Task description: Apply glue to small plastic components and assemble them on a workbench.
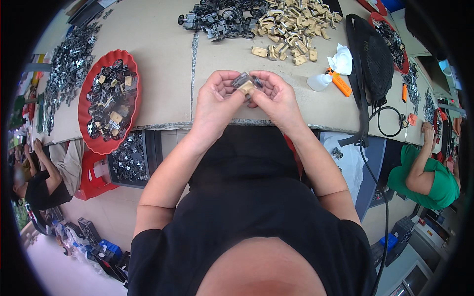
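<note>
Small part (246, 84) held between the fingers (232, 79): tan piece joined to a dark grey one. Worktop (158, 54): pale beige, covered in cardboard-coloured sheets. Scalloped tray (85, 118): bright red, filled with black and grey wheel parts flecked with tan. Far pile of clips (291, 24): tan. Pile of wheeled pieces (222, 19) beside it: black and dark grey. Squeeze bottle (321, 81): translucent white, with an orange tool (341, 84) next to it. Mesh bag (375, 59): black. Own shirt (247, 217): black. Neighbour's shirt (434, 185) at the right: green.
</note>
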A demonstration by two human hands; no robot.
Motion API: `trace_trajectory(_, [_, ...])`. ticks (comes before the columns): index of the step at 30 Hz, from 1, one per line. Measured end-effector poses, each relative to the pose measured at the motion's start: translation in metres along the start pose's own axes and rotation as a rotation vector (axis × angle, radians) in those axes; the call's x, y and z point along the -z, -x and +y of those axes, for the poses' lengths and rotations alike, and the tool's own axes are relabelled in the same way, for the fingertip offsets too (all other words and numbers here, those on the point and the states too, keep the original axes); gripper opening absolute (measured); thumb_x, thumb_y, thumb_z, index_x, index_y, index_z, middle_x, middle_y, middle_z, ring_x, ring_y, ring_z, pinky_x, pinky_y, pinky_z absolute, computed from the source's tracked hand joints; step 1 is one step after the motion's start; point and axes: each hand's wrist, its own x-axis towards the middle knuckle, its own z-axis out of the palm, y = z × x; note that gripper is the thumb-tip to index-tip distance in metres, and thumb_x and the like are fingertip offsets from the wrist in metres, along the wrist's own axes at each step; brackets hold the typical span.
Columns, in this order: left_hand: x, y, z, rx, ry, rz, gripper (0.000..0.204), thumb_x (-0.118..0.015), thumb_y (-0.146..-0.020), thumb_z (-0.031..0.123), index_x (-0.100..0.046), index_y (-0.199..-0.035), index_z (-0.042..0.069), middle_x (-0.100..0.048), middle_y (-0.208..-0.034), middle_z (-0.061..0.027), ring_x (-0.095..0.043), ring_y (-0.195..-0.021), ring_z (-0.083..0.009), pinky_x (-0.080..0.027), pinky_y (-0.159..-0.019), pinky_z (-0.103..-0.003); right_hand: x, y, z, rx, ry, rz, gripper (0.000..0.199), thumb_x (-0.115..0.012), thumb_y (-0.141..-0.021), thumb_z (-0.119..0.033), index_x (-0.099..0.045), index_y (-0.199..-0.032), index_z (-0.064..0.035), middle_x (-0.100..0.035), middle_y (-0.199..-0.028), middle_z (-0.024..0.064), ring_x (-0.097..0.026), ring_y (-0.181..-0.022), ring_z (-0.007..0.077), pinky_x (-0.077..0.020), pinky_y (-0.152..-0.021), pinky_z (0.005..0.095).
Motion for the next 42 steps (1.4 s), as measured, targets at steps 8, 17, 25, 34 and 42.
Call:
trace_trajectory(8, [0.013,0.001,0.005,0.101,0.036,-0.050,0.028,-0.057,-0.080,-0.002,-0.046,-0.106,-0.003,-0.059,-0.091,-0.0076,-0.058,-0.079,-0.0098,-0.049,-0.073,-0.023,0.009,0.000,0.000,-0.054,0.090,-0.100,0.030,-0.057,-0.082,-0.003,-0.052,-0.110,0.0057,-0.060,-0.090,0.0056,-0.057,-0.073,0.0063,-0.0486,-0.063,0.0196])
trace_trajectory(17, [0.014,-0.002,0.006,0.045,-0.084,-0.086,0.023,-0.059,-0.079,-0.002,-0.051,-0.101,-0.003,-0.060,-0.087,-0.0051,-0.058,-0.078,-0.0060,-0.048,-0.073,-0.019,0.011,-0.002,-0.006,-0.121,0.068,-0.111,0.030,-0.058,-0.081,-0.002,-0.053,-0.110,0.0070,-0.061,-0.087,0.0064,-0.057,-0.069,0.0061,-0.0483,-0.061,0.0190])
trace_trajectory(25, [0.014,-0.002,0.004,0.031,-0.138,-0.088,0.024,-0.059,-0.078,-0.005,-0.051,-0.100,-0.005,-0.059,-0.089,-0.0056,-0.058,-0.078,-0.0060,-0.048,-0.073,-0.019,0.008,-0.001,-0.010,-0.121,0.080,-0.104,0.028,-0.059,-0.079,0.000,-0.054,-0.107,0.0061,-0.060,-0.081,0.0044,-0.055,-0.064,0.0055,-0.0466,-0.059,0.0184])
trace_trajectory(34, [0.014,-0.002,-0.003,0.007,-0.012,-0.064,0.023,-0.062,-0.076,-0.005,-0.052,-0.096,-0.006,-0.060,-0.086,-0.0071,-0.059,-0.078,-0.0075,-0.049,-0.071,-0.019,0.005,-0.003,-0.005,-0.124,0.110,-0.067,0.026,-0.060,-0.077,0.001,-0.055,-0.102,0.0056,-0.060,-0.080,0.0042,-0.056,-0.063,0.0053,-0.0467,-0.057,0.0182])
trace_trajectory(42, [0.026,-0.016,0.011,0.426,0.487,-0.274,0.024,-0.049,-0.086,0.006,-0.047,-0.107,-0.006,-0.059,-0.094,-0.0144,-0.062,-0.078,-0.0151,-0.053,-0.069,-0.025,0.018,-0.003,-0.007,-0.083,-0.111,-0.064,0.027,-0.055,-0.087,-0.015,-0.053,-0.104,0.0051,-0.061,-0.084,0.0112,-0.056,-0.063,0.0098,-0.0505,-0.058,0.0241])
